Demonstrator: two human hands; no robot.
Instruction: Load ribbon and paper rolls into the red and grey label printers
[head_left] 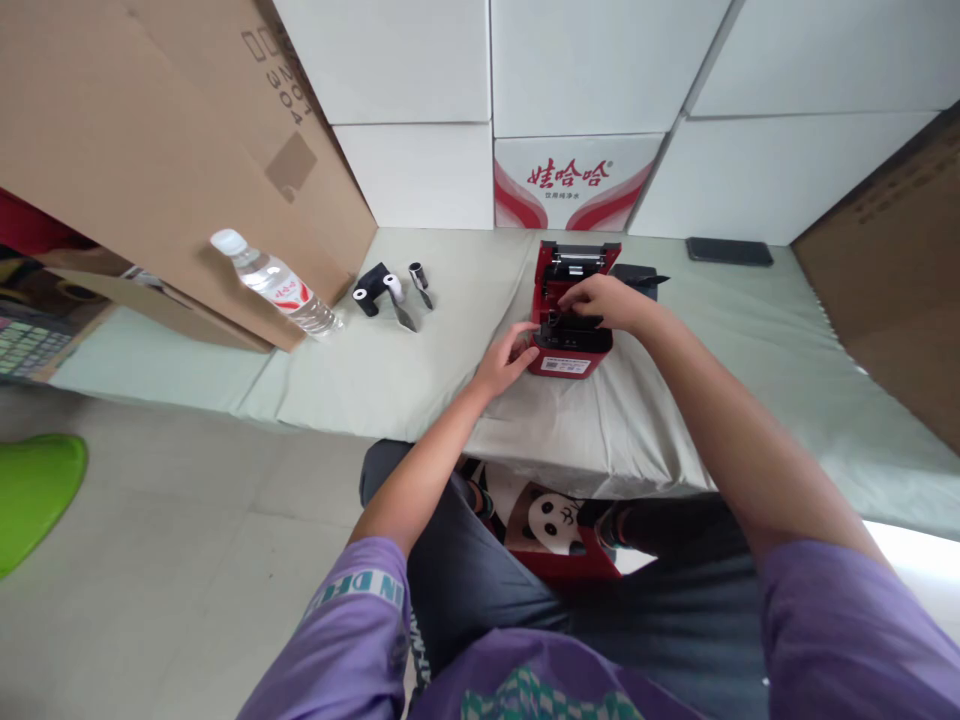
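Observation:
A red and black receipt printer (570, 341) stands on the cloth-covered table with its lid (577, 259) raised toward the back. My left hand (507, 361) grips its near left corner, thumb and fingers on the casing. Over the open compartment, my right hand (594, 301) reaches in from the right with its fingers bent down and closed. What those fingertips hold, if anything, is hidden inside. To the left lie several small paper rolls, one a white roll (393, 287) with its end pulled out, beside a black object (372, 283). A dark flat item (637, 278) lies partly behind my right hand.
A clear water bottle (279, 287) stands left, beside a large cardboard box (172, 150). White cartons (570, 185) line the back. At the back right lies a black phone (729, 251). Another cardboard box (892, 240) bounds the right side. A green seat (37, 495) is at lower left.

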